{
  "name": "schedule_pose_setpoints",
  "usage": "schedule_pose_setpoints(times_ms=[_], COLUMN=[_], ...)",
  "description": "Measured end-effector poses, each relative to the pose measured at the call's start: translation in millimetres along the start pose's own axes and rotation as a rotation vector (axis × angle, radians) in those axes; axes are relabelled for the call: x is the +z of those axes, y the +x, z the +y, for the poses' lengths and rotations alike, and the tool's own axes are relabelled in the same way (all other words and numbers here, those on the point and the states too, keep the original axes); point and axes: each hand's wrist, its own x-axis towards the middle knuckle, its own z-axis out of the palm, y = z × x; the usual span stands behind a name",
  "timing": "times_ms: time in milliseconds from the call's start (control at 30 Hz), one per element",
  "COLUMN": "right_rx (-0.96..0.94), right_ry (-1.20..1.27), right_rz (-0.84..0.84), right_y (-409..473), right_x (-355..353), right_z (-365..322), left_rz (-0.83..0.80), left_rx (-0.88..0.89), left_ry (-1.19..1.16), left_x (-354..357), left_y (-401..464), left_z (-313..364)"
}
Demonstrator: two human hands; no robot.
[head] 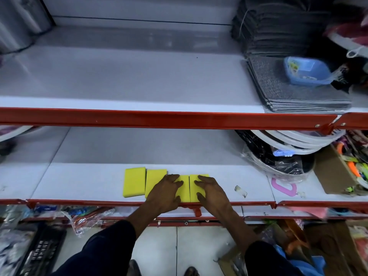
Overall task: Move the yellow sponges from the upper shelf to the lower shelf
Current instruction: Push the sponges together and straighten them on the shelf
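Note:
Several yellow sponges lie side by side in a row near the front edge of the lower shelf [85, 180]. The leftmost sponge [134, 182] and the second sponge [156, 177] lie bare of my fingers. My left hand [165, 194] rests flat, fingers apart, on the third sponge [184, 191] and covers part of the second. My right hand [213, 194] lies flat, fingers spread, on the fourth sponge [193, 193]. The upper shelf [119, 80] shows no yellow sponges.
Grey mats [294, 92] and a blue plastic tub [306, 71] sit at the upper shelf's right. On the lower shelf's right are wrapped pans [278, 156], a pink plastic piece [283, 187] and a cardboard box [336, 172]. A red rail [139, 118] fronts the upper shelf.

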Motion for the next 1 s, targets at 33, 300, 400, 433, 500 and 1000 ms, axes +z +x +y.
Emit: schedule_pose_setpoints(times_ms=[33, 300, 400, 433, 500, 1000], right_rx=[-0.006, -0.004, -0.003, -0.001, 0.004, 0.045], right_ry=[-0.002, -0.016, -0.036, -0.049, -0.083, -0.252], right_rz=[-0.006, -0.044, -0.057, -0.063, -0.079, -0.162], right_y=[1, 3, 4, 4, 6, 13], right_x=[0, -4, -7, -8, -11, -10], right_z=[-1, -6, -8, -9, -14, -51], left_rz=[0.003, 0.013, 0.008, 0.014, 0.045, -0.061], left_rx=[-0.002, 0.002, 0.018, 0.018, -0.013, -0.216], left_ry=[-0.002, -0.004, 0.002, 0.006, 0.006, -0.012], left_x=[0, 6, 6, 5, -1, -23], left_y=[0, 2, 0, -1, -1, -19], left_z=[0, -3, -6, -7, -11, -51])
